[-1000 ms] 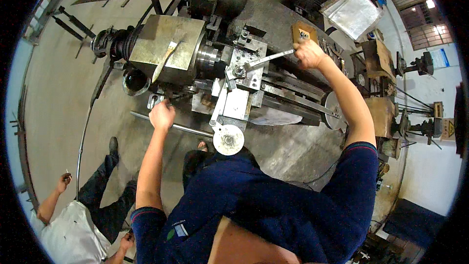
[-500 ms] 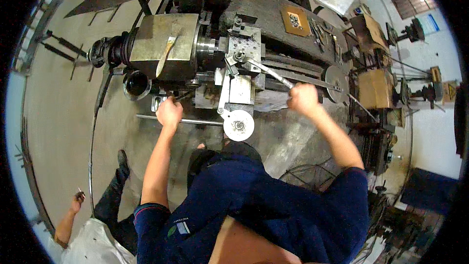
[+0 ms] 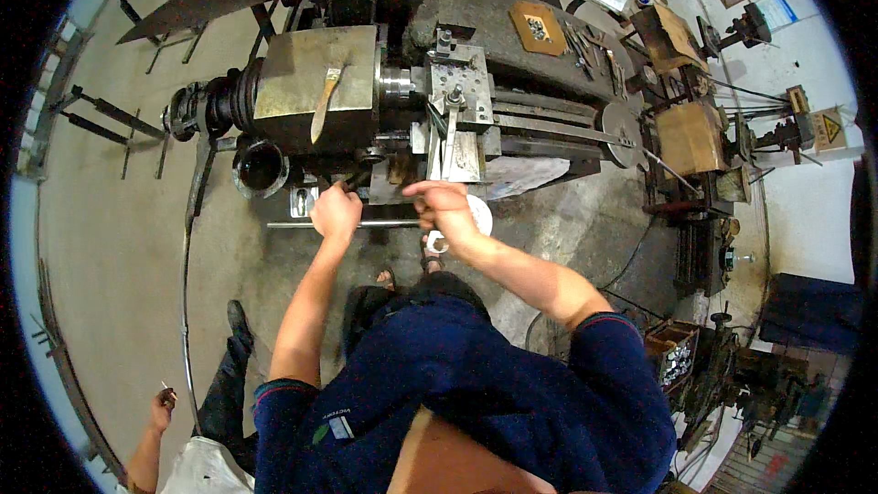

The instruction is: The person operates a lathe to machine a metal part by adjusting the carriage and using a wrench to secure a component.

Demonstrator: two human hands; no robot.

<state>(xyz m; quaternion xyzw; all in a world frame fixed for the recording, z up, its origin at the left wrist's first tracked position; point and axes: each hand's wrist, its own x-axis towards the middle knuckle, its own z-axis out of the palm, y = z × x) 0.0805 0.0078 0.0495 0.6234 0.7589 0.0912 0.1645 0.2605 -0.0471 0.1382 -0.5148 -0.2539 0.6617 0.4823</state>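
Left hand (image 3: 336, 214) is curled into a loose fist by the front edge of the lathe's boxy headstock with the flat, dull-metal top (image 3: 282, 91); can't tell what, if anything, those fingers are pinching. Right hand (image 3: 445, 212) has its index finger stuck out to the left and the others bent, right at the lower end of the long silver steel lever (image 3: 451, 139). Can't tell if it's actually gripping the thing. That lever sits on the nut atop the square steel tool block with holes (image 3: 472, 82) and runs out past the block's front edge. The round white metal disc (image 3: 481, 212) is partly hidden behind the right hand. On the headstock top there's a wooden-handled, pale-bristled brush (image 3: 322, 110), nearer the right edge, and an orange-brown square tray of small metal parts (image 3: 519, 18) sits near the dark grimy worktop's (image 3: 457, 14) back edge.
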